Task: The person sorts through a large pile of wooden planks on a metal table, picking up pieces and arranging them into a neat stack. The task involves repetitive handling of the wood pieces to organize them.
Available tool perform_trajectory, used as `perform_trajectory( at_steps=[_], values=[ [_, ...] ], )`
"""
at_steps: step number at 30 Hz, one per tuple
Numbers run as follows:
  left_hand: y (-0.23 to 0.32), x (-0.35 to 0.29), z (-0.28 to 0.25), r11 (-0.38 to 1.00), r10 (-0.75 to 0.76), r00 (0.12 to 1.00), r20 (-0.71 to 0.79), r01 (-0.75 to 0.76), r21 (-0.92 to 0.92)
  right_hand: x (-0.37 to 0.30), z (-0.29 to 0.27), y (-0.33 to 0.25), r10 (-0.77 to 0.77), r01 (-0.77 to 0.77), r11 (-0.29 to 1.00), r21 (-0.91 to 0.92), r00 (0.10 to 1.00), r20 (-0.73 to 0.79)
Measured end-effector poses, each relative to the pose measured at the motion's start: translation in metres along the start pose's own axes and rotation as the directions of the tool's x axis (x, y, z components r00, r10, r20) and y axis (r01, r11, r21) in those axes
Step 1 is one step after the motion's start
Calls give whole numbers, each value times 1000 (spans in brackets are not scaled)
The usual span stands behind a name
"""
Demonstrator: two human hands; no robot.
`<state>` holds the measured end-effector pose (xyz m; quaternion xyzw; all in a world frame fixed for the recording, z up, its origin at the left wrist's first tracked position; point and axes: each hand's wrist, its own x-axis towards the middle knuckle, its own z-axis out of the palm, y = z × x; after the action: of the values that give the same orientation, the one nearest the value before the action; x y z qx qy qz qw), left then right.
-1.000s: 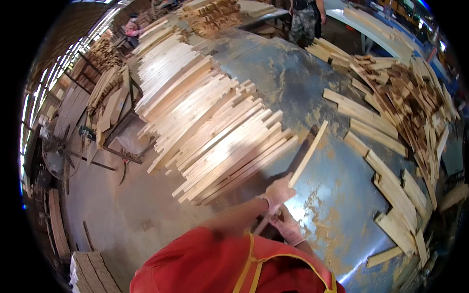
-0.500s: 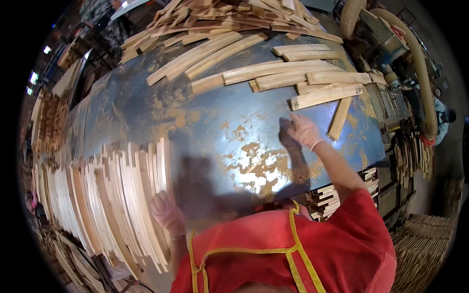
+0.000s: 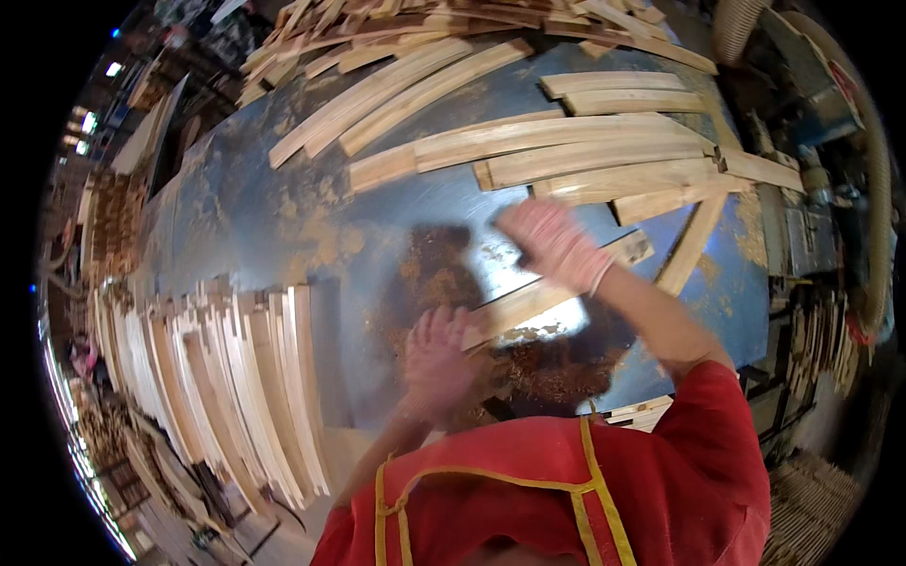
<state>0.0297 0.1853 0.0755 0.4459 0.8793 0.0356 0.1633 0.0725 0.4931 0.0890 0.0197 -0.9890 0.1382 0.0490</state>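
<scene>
A pale wooden board (image 3: 538, 304) lies slantwise on the blue-grey table in front of me. At its left end my gloved left hand (image 3: 439, 363) rests close against it, fingers stretched out and a little apart. My gloved right hand (image 3: 552, 247) is over the table just beyond the board's far edge, smeared by motion, so I cannot tell how its fingers are set. Behind it lies a loose group of similar boards (image 3: 595, 160), side by side. Another board (image 3: 694, 243) lies at an angle to the right.
Upright rows of pale boards (image 3: 217, 377) stand at the left. A heap of mixed wood pieces (image 3: 444, 28) fills the table's far end. Sawdust (image 3: 330, 245) is scattered over the table (image 3: 377, 283). Machinery with a ribbed hose (image 3: 882, 208) stands at the right.
One board has come from the far group toward me. My left hand has moved right, from the upright rows to the board's end. My right hand has shifted left.
</scene>
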Motion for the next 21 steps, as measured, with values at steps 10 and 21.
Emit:
perform_trajectory(
  at_steps=[10, 21],
  values=[
    [-30, -13, 17, 993, -43, 962, 271, 70, -92, -51, -54, 106, 477, -370, 875, -312, 770, 424],
    [-131, -170, 25, -245, -359, 895, 264, 183, -952, 16, 87, -135, 434, -637, 96, 765, 719, 543]
  ],
)
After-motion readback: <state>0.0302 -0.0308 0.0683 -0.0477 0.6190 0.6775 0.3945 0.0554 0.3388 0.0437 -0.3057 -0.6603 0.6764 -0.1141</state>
